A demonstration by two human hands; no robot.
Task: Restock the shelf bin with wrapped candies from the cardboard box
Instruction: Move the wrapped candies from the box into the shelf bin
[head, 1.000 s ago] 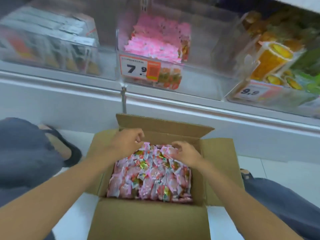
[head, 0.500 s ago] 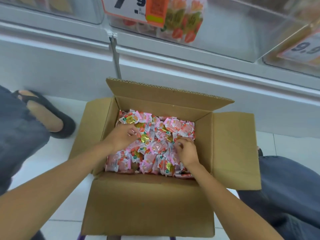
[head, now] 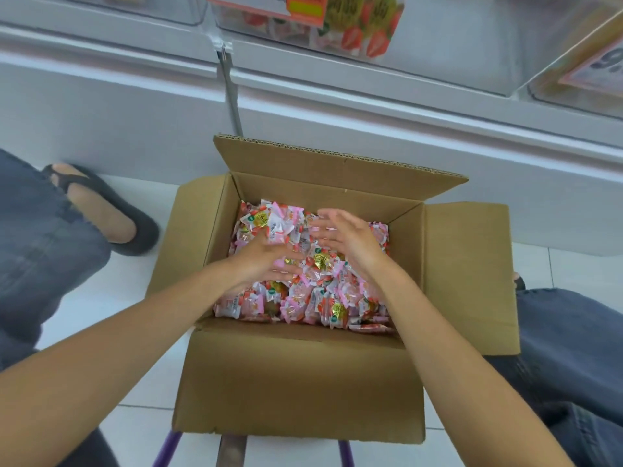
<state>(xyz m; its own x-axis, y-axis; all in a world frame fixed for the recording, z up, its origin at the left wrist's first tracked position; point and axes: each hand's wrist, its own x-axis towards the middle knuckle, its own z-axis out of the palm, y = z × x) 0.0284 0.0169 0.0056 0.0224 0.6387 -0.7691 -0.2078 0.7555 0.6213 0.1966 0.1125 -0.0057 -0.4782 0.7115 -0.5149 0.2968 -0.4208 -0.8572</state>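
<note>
Open cardboard box (head: 296, 382) sits on the floor (head: 135, 298) just in front of the white shelf base (head: 371, 106), with all four flaps folded out. It is packed nearly to the rim with pink and red wrapped candies (head: 317, 298). Both hands are down inside the box, on the far half of the pile. Left hand (head: 263, 261) lies flat near the box's left wall, fingers stretched out toward the right. Several candies are heaped over its far side, so it clenches nothing. Right hand (head: 350, 237) is just beside it toward the right wall, standing on edge with straight fingers and the palm facing the left hand. It is also released, with no candy pinched. A small mound of candies sits between the two palms. The clear shelf bin (head: 438, 45) is above at the top edge, with strawberry-print packs (head: 367, 35) against its front wall and an orange price tag (head: 303, 8) on the front. Another bin (head: 590, 75) is at the top right corner. A foot in a black sandal (head: 101, 210) is left of the box, and jeans (head: 573, 358) are at its right. Purple bars (head: 167, 449) poke out under the box's near edge.
</note>
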